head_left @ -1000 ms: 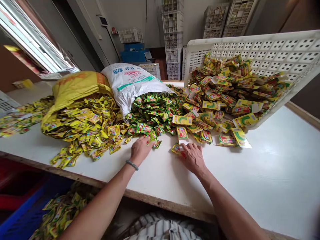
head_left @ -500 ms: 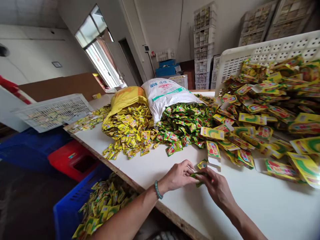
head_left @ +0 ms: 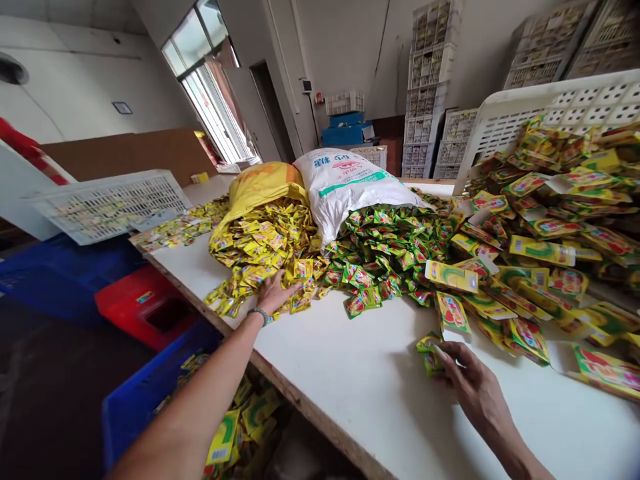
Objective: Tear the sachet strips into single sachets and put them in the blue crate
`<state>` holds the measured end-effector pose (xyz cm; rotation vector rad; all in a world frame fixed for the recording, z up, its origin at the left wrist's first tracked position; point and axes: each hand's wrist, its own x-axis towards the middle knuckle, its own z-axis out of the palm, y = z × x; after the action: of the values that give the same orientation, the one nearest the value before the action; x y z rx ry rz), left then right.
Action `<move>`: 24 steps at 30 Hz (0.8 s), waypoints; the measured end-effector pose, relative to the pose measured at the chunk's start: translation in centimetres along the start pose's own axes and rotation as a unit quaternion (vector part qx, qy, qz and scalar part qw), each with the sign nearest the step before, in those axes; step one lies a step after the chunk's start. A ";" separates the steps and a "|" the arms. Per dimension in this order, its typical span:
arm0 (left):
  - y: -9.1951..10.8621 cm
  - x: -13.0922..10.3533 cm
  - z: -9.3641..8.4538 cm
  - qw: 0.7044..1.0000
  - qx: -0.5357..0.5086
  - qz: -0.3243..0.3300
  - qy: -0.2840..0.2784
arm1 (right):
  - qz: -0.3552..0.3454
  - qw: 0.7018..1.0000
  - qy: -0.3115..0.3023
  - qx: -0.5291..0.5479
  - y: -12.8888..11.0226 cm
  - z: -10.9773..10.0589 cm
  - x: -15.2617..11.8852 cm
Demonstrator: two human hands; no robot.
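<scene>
Hands apart: right pinches green packets; left, open, touches yellow packets.

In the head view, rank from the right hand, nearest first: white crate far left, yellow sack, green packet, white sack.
From the right hand:
1. Green packet, at its fingers
2. White sack, beyond, leftward
3. Yellow sack, left of that
4. White crate, far left
</scene>
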<state>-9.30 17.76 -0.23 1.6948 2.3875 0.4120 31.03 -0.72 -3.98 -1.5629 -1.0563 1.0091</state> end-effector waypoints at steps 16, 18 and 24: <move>9.3 -15.8 4.7 0.961 -0.050 0.265 0.058 | -0.049 0.996 -0.056 0.047 -2.2 -2.1 -0.3; 10.6 -16.6 4.8 0.949 -0.014 0.313 0.040 | -0.065 0.996 -0.055 0.042 -2.3 -2.2 -0.2; 13.4 -17.1 5.1 0.910 0.108 0.390 -0.090 | -0.082 0.996 -0.030 0.008 -2.4 -2.5 0.0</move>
<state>9.86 6.41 -0.86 2.6192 1.5809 0.0724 33.01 -0.92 -1.13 -1.4154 -1.1955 0.9544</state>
